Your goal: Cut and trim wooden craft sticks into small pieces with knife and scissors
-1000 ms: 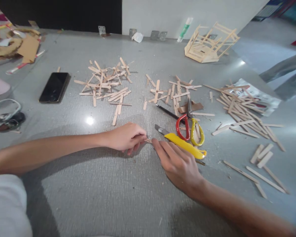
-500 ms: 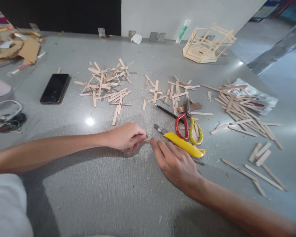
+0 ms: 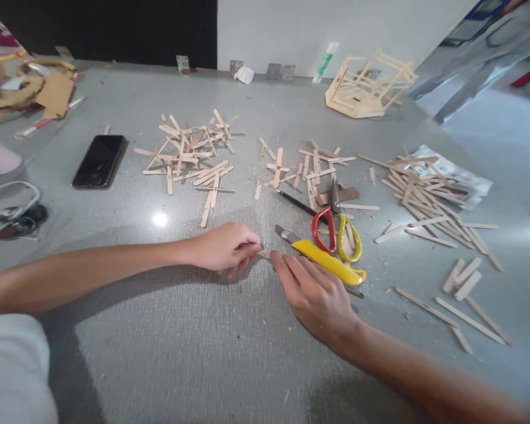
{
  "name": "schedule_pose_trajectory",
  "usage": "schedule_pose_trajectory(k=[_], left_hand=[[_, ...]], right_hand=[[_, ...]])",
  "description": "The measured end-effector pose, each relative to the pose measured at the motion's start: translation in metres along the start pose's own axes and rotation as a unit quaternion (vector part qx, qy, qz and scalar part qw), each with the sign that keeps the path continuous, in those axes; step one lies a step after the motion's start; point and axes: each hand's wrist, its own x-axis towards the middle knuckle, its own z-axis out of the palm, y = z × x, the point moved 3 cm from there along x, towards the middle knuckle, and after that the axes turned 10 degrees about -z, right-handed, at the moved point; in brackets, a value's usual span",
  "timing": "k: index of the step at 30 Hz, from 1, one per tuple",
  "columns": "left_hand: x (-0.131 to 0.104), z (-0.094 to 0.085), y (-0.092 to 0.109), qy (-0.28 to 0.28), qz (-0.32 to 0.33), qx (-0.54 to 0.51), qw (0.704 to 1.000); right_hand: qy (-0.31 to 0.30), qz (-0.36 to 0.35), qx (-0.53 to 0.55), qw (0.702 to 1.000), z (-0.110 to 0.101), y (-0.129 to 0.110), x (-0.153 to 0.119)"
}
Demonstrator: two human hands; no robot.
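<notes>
My left hand (image 3: 228,249) is closed in a pinch on a small piece of popsicle stick (image 3: 264,254), low over the grey table. From the other side, my right hand (image 3: 314,288) has its fingers bent together at the stick's right end, with the fingertips partly hidden. Just beyond my right hand lies a yellow utility knife (image 3: 329,262) with its blade out. Scissors (image 3: 335,227) with one red and one yellow handle rest behind the knife, across a black pen (image 3: 297,201).
Loose popsicle sticks lie in a left pile (image 3: 189,147), a middle group (image 3: 279,168) and a right pile (image 3: 437,197). A stick-built frame (image 3: 362,97) stands at the back right. A phone (image 3: 99,162) lies left, near cardboard scraps (image 3: 55,94). A person's legs (image 3: 472,65) show beyond the table.
Both hands stay almost in place around the small stick piece. The view has shifted slightly, and more of the person in the background at the upper right now shows.
</notes>
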Motion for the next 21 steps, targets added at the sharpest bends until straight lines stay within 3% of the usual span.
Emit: schedule_pose_trajectory(k=[12, 21], left_hand=[[-0.0001, 0.0004, -0.0008, -0.001, 0.02, 0.002, 1.0], [-0.0005, -0.0005, -0.0004, 0.007, 0.009, 0.006, 1.0]], right_hand=[[-0.033, -0.011, -0.046, 0.998, -0.0002, -0.0024, 0.0041], [-0.009, 0.001, -0.022, 1.0, -0.0019, -0.0012, 0.0002]])
